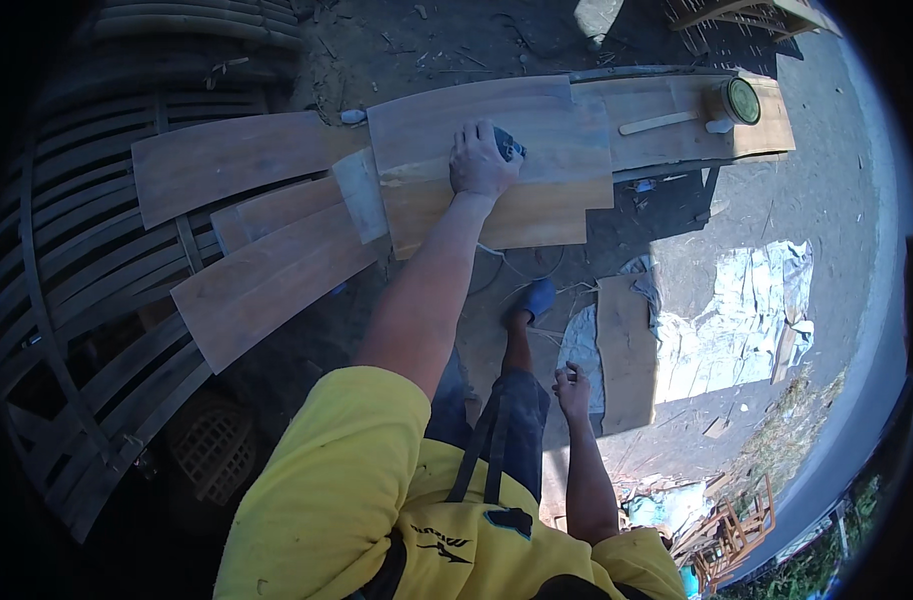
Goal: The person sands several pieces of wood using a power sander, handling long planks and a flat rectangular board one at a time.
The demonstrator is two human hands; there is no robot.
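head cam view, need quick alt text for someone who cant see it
Seen from above, a person in a yellow shirt presses the left hand on a small dark tool atop a curved wooden board outdoors. The right hand hangs free by the thigh. More boards lie left; a round tin sits right.

round tin, wooden stick, slatted rack
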